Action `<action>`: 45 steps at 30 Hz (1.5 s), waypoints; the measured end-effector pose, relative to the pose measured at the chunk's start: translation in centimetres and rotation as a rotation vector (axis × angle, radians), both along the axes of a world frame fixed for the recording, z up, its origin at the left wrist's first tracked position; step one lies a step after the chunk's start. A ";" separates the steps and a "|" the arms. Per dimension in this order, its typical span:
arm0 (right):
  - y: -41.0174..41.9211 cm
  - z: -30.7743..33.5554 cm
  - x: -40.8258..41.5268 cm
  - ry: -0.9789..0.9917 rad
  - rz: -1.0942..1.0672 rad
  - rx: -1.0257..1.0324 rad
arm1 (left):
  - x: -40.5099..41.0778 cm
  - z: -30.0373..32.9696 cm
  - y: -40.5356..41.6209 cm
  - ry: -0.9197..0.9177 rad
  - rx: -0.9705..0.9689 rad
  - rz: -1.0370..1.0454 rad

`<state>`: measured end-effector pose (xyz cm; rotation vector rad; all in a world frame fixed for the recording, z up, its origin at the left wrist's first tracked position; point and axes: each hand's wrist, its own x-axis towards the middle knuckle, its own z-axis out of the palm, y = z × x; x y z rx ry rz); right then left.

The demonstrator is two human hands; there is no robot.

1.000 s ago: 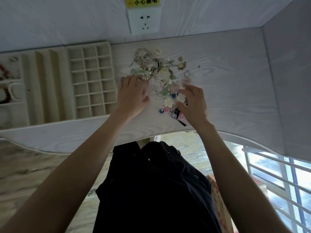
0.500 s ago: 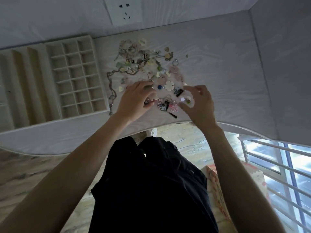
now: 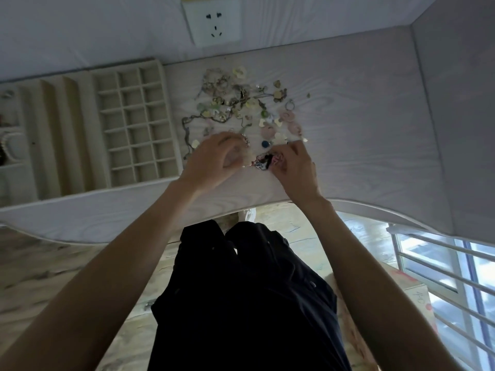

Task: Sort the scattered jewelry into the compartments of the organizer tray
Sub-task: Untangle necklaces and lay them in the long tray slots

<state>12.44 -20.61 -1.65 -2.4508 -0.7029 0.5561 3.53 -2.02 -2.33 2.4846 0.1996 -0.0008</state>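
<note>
Scattered jewelry [image 3: 241, 105], chains, rings and pale charms, lies in a heap on the white table [image 3: 375, 135]. Left of it stands the beige organizer tray [image 3: 168, 116], with a grid of small empty cells and long slots. Both hands work at the heap's near edge. My left hand [image 3: 217, 159] is curled over small pale pieces and seems to pinch one. My right hand [image 3: 294, 167] pinches a cluster of pink, black and blue pieces [image 3: 263, 160] that lies between the hands.
The tray's far-left compartments hold a bead bracelet [image 3: 9, 145]. A wall socket [image 3: 214, 20] sits behind the table and a side panel [image 3: 460, 103] closes its right end. Below right are a cardboard box [image 3: 412, 295] and window bars [image 3: 455, 277].
Both hands have drawn back from the middle of the heap to its near edge and come closer together around the pink and black cluster. A long chain now lies uncovered beside the tray.
</note>
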 end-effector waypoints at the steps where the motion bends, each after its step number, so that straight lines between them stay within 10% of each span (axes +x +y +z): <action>1: 0.3 0.1 0.4 -0.010 0.016 -0.011 | 0.3 0.2 0.4 -0.019 -0.030 0.043; 8: 5.0 1.3 3.9 -0.183 0.133 0.021 | 5.8 -0.2 5.7 -0.009 0.060 0.493; 18: 16.4 0.2 8.8 -0.359 0.261 -0.251 | 10.1 -0.5 8.5 0.195 0.071 0.532; 32: 11.4 3.2 7.2 0.075 -0.086 0.275 | 6.2 5.2 3.7 -0.140 -0.531 0.402; 45: 12.3 8.1 -2.0 0.641 -0.222 0.571 | -3.7 7.1 6.9 0.020 -0.993 0.616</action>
